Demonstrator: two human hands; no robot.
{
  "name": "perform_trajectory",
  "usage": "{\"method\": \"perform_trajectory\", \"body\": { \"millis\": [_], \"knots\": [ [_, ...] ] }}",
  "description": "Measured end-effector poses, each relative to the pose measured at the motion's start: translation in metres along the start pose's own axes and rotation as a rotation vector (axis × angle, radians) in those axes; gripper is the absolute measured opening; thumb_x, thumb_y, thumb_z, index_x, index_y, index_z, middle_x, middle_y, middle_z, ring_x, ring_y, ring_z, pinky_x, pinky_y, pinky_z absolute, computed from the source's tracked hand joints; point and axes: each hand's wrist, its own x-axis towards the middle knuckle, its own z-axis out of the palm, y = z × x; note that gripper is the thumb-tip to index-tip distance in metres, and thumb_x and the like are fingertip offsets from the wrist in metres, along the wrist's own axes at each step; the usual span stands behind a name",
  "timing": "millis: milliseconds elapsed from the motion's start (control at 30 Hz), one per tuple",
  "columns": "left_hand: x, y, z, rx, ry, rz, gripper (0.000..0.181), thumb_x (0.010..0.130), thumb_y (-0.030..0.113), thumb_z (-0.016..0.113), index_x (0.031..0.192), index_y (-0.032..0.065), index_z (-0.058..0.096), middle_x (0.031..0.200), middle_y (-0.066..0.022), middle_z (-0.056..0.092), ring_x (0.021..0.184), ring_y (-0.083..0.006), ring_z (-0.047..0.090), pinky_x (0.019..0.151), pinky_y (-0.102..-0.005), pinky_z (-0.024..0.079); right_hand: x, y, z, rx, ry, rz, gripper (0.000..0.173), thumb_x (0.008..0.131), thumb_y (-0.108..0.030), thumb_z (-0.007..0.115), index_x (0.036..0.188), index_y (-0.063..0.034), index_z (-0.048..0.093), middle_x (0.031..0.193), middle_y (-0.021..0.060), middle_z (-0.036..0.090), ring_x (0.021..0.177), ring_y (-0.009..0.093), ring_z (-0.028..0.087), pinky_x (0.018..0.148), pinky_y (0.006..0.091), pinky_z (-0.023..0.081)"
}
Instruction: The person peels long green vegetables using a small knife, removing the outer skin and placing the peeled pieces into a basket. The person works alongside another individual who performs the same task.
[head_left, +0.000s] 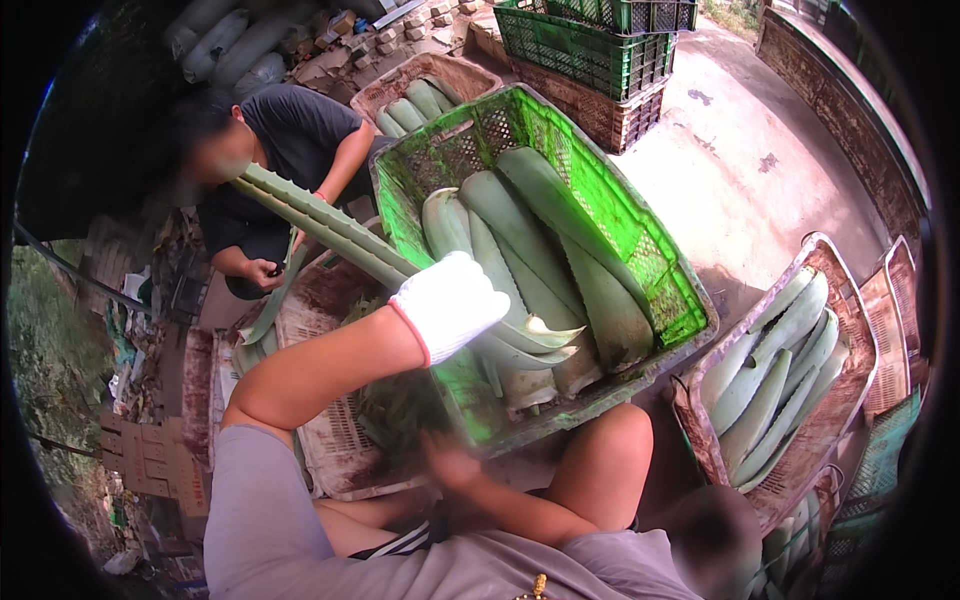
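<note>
My left hand (454, 304), in a white knit glove with a red cuff, is closed around long toothed aloe leaves (322, 221). Their tapered part reaches to the upper left; the pale cut bases (551, 337) stick out at the lower right. They hang over a green plastic crate (682, 330), in which several thick aloe leaves (544, 247) lie side by side. Bare and blurred by motion, my right hand (450, 459) is low by the crate's near corner. Whether it holds anything is unclear. Dark green scraps (394, 409) lie beside it in a stained pale crate (330, 457).
Across from me a co-worker (300, 135) bends over an aloe leaf, a small dark object in one hand. A crate of aloe leaves (836, 427) stands at right, another (480, 79) behind. Stacked crates (585, 64) rise at the back. Flattened cardboard (154, 457) lies at left.
</note>
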Motion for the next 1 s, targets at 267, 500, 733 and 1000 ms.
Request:
{"method": "perform_trajectory", "body": {
  "millis": [267,500,733,1000],
  "knots": [
    [-0.059,0.062,0.052,0.147,-0.129,-0.289,0.017,0.082,0.022,0.063,0.093,0.0093,0.063,0.088,-0.0106,0.060,0.089,-0.0288,0.058,0.076,-0.0423,0.043,-0.002,0.000,0.009,-0.084,0.302,-0.055,0.058,0.083,-0.017,0.059,0.140,-0.0062,0.052,0.111,0.0127,0.062,0.100,0.031,0.063,0.083,0.0435,0.055],
    [-0.105,0.025,0.020,0.036,-0.123,-0.589,0.036,0.084,0.037,0.069,0.109,0.0115,0.063,0.098,-0.0104,0.059,0.093,-0.0277,0.056,0.079,-0.0434,0.041,0.002,0.012,0.008,-0.221,0.289,-0.124,0.061,0.079,-0.021,0.066,0.138,-0.0090,0.055,0.115,0.0119,0.065,0.100,0.029,0.065,0.082,0.0434,0.054],
    [-0.141,0.037,0.012,0.230,0.135,-0.659,0.005,0.087,0.016,0.056,0.087,0.0128,0.060,0.082,-0.0069,0.061,0.084,-0.0237,0.058,0.075,-0.0387,0.044,0.005,0.020,0.020,-0.154,0.456,-0.194,0.046,0.080,-0.018,0.065,0.126,-0.0093,0.063,0.105,0.0145,0.070,0.087,0.032,0.069,0.072,0.0463,0.057],
    [-0.189,0.115,-0.007,-0.359,0.062,-0.857,0.041,0.085,0.043,0.069,0.100,0.0058,0.060,0.092,-0.0176,0.067,0.082,-0.0374,0.069,0.075,-0.0493,0.055,0.000,0.008,-0.009,-0.144,0.213,-0.030,0.026,0.097,-0.028,0.058,0.105,-0.0043,0.065,0.082,0.0199,0.068,0.067,0.041,0.067,0.059,0.0530,0.054]
  ]
}}
